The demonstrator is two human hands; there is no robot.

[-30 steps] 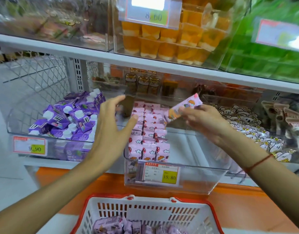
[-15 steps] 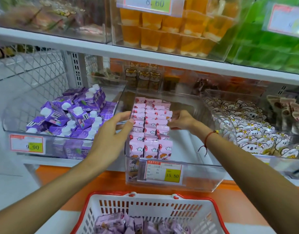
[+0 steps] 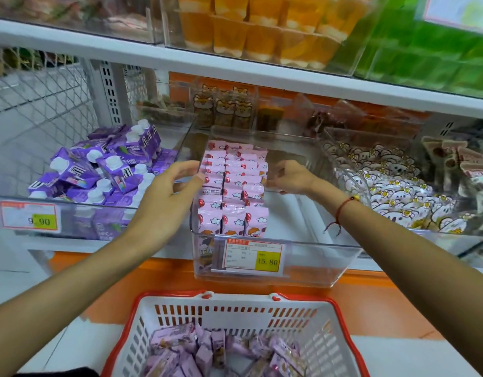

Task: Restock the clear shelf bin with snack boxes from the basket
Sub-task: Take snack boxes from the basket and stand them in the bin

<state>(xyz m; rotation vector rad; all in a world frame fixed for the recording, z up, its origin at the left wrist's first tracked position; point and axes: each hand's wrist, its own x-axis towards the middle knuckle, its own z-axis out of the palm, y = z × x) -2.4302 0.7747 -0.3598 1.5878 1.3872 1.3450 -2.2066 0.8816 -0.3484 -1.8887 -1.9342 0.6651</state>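
Both hands are seen in the head view, reaching into the clear shelf bin (image 3: 311, 270). Left hand (image 3: 164, 202) is held relaxed, fingers lightly bent, its fingertips touching the left side of the pink snack boxes (image 3: 234, 191) stacked in rows in the bin's left half. Right hand (image 3: 292, 176) is pressed against the right side of those rows, fingers loosely extended, nothing grasped. More snack boxes are piled in the red-rimmed basket (image 3: 234, 308) nearer the camera.

White shelving (image 3: 234, 66) with orange trim (image 3: 164, 278), wire mesh side panel (image 3: 44, 88), pale floor (image 3: 8, 284).
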